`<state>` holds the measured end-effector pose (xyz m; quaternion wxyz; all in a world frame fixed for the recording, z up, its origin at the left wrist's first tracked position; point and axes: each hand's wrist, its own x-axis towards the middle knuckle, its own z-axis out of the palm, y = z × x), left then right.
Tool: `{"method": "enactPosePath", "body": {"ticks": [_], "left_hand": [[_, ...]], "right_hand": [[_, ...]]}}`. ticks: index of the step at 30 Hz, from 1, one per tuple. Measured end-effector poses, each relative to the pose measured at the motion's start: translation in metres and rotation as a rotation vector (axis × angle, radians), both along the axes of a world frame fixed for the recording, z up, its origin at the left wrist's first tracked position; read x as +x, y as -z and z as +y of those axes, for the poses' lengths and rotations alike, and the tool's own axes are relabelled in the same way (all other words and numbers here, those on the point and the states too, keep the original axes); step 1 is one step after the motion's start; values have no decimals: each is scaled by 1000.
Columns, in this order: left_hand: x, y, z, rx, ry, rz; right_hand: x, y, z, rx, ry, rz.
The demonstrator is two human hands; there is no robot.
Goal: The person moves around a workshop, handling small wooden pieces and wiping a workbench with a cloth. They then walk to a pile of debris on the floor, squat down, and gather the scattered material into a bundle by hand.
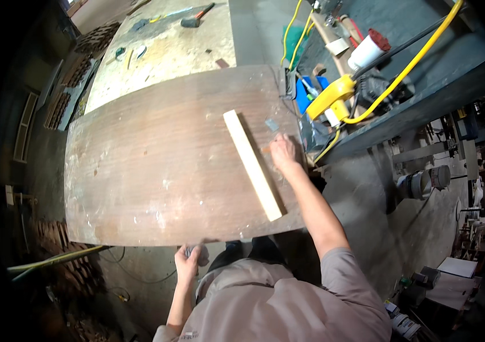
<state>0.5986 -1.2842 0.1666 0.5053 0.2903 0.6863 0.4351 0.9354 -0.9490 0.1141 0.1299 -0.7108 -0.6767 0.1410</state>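
A pale, straight strip of wood lies slantwise on the brown wooden tabletop, right of its middle. My right hand is down at the table's right side, fingers curled. At their tips shows a small orange thing, too small to name; it seems to be in their grip. Just beyond that hand lies a small grey-blue flat piece. Below the table's near edge, my left hand is closed on a small grey crumpled piece, whose kind I cannot make out.
A dark shelf at the right holds a yellow power-cord block, a white tub and a blue bin. Beyond the tabletop, a pale work surface carries a hammer and small tools. Stacked wood stands left.
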Motion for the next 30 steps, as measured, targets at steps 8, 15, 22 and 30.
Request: {"method": "enactPosePath", "body": {"ticks": [8,15,22,30], "left_hand": [[18,-19,29,-95,42,28],[66,-20,70,-32,505,-35],[129,14,30,83,1105,-75],[185,53,-63,-30,1273,-254]], "right_hand": [[7,-48,-20,232,-341,-185],[39,-53,-222,274,179,436],[68,-20,-520,3,1029,1022],[60,26,-778,258,1603,1037]]}}
